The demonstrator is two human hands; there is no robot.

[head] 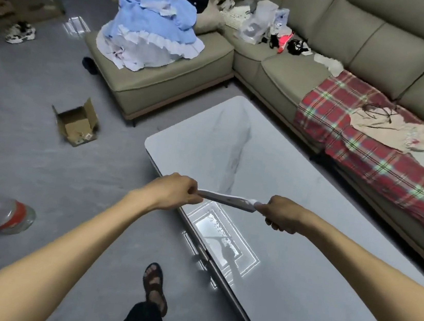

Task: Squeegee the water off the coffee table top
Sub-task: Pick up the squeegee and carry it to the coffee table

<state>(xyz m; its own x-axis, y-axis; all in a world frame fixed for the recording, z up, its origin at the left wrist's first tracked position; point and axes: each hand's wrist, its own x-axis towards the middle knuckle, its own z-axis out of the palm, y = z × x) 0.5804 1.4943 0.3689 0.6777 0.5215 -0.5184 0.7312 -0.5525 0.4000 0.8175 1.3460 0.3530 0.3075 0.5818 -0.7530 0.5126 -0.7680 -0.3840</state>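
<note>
Item 1. We record an olive-beige corner sofa (382, 48) filling the upper right of the frame, with its chaise section reaching toward upper centre.

Item 2. We list the pale marbled coffee-table surface (309, 189), which runs from mid-frame down to the lower right. A bright light reflection near its left edge shows scattered droplets (217, 227).

Item 3. A red plaid blanket (372, 160) is draped over the sofa seat at the right.

Item 4. A heap of blue and white clothes (153, 26) sits on the chaise, upper centre-left.

Item 5. An open cardboard box (77, 123) lies on the grey floor, left of the surface.

Item 6. A clear plastic bottle (4, 216) with a red band stands at the lower left.

Item 7. We note the squeegee (227, 200), a pale bar at mid-frame over the left edge of the surface. We cannot tell whether it touches the surface.

Item 8. The left hand (177, 192) pinches the squeegee's left end, and the right hand (282, 214) has its fingers curled round the other end.

Item 9. A sandalled foot (155, 287) rests on the floor at the bottom centre.
</note>
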